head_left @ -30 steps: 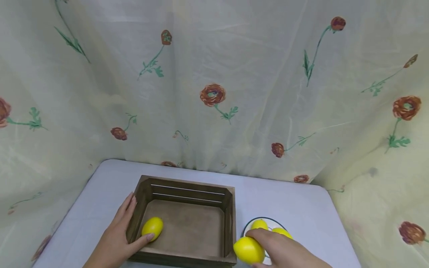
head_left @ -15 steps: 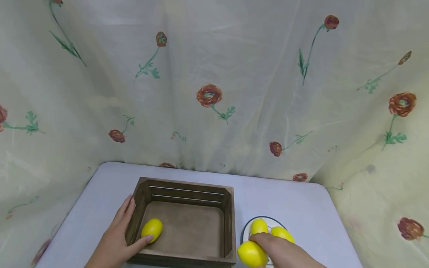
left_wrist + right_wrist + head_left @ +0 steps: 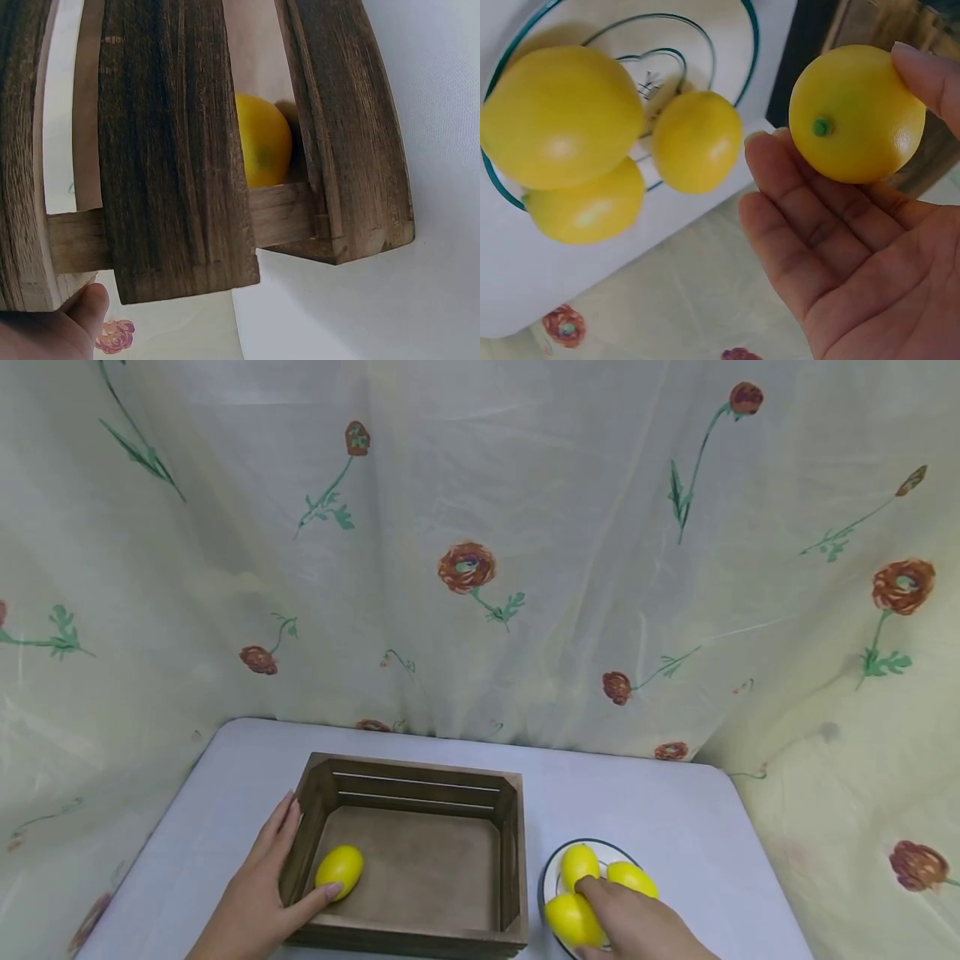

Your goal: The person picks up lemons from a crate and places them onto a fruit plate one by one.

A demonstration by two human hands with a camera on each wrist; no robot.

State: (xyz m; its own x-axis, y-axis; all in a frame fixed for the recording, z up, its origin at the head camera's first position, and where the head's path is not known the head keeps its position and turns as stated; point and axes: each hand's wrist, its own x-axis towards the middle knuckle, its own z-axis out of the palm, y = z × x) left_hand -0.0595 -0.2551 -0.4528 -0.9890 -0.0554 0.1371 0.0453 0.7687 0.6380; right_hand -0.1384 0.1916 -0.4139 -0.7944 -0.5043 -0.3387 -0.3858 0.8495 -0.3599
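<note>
A brown wooden crate (image 3: 420, 860) stands on the table, with one yellow lemon (image 3: 340, 872) in its near left corner. My left hand (image 3: 251, 893) holds the crate's left wall, fingers along the outside and thumb over the rim near that lemon. Between the thumb and fingers of my right hand (image 3: 637, 920) is another lemon (image 3: 855, 116), its green stem end showing in the right wrist view. That hand is over the white plate (image 3: 553, 878) right of the crate. Three lemons lie on the plate in the right wrist view, among them a rounded one (image 3: 697, 142).
The white-covered table (image 3: 637, 802) extends behind the crate and plate. A pale curtain (image 3: 480, 485) with red flowers hangs along the back and both sides. Gaps between the crate's slats (image 3: 176, 150) show the lemon inside.
My right hand has moved slightly right with its lemon, away from the crate's right wall and further over the plate. My left hand keeps its place on the crate. The head view shifts slightly.
</note>
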